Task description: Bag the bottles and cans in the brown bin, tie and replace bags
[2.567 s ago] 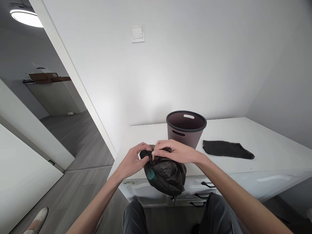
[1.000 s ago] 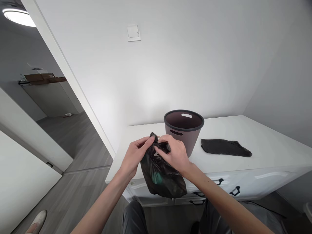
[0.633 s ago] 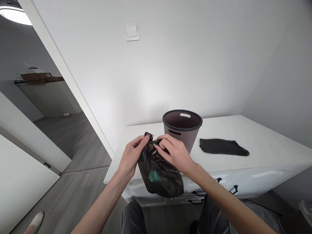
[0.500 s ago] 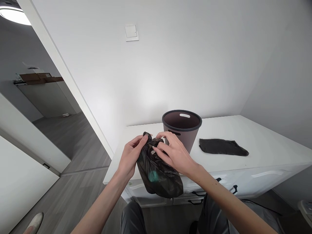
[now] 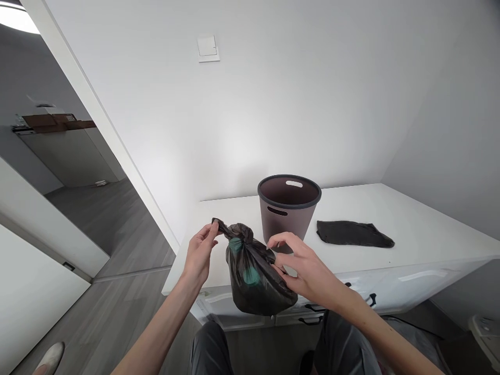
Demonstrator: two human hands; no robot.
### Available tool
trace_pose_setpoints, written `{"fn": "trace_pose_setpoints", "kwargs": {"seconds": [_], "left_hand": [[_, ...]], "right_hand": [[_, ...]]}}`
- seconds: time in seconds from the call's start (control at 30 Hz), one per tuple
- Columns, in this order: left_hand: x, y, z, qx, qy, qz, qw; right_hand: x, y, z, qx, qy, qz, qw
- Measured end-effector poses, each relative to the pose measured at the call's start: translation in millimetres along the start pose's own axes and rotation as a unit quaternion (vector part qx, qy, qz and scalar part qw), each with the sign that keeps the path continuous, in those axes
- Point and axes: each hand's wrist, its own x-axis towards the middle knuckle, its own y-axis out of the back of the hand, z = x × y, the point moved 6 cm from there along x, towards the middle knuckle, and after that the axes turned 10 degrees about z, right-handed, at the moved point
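A filled black garbage bag [image 5: 261,291] hangs in front of the cabinet's front edge, with green contents showing through its thin plastic. Its top is gathered into a knot [image 5: 246,235]. My left hand [image 5: 200,252] pinches a twisted end of the bag, drawn out to the left of the knot. On the other side, my right hand [image 5: 302,265] has bent fingers on the bag's right part, thumb and index finger curved; the fingertips are partly hidden. Just behind the bag stands a brownish-purple trash bin [image 5: 289,221] with a dark rim and cut-out handles.
A folded black plastic bag [image 5: 353,233] lies on the white cabinet top [image 5: 422,229], right of the bin. Black drawer handles [image 5: 310,320] stick out below. A wall with a light switch [image 5: 208,48] rises behind, and a doorway opens at the left.
My hands have moved apart, left hand leftward and right hand right and down. The bag's top, bunched between my fingers before, now shows a knot with its left end stretched out.
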Motion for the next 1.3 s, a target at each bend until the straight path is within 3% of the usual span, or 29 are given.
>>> {"fn": "trace_pose_setpoints", "kwargs": {"seconds": [0.17, 0.37, 0.63, 0.77, 0.97, 1.17, 1.3], "left_hand": [[-8, -12.2, 17, -0.058, -0.029, -0.038, 0.997], [-26, -23.9, 48, -0.096, -0.043, -0.077, 0.991], [-54, -32.0, 76, -0.033, -0.117, -0.145, 0.982], [-69, -33.7, 90, 0.017, -0.165, -0.16, 0.973], [-87, -37.3, 106, 0.054, -0.221, -0.152, 0.962], [-107, -55.2, 112, 0.083, -0.267, -0.193, 0.941], [-121, -68.4, 112, 0.09, -0.267, -0.238, 0.929]], "right_hand": [[1, 5, 4, 0.118, -0.083, 0.006, 0.99], [15, 1, 12, 0.304, -0.199, 0.034, 0.931], [40, -8, 2, 0.385, -0.279, 0.047, 0.879], [43, -1, -8, 0.321, -0.253, 0.025, 0.912], [40, 6, -23, 0.163, -0.142, -0.031, 0.976], [35, 11, -34, 0.057, -0.116, -0.058, 0.99], [28, 26, -45, 0.032, -0.102, -0.073, 0.992]]}}
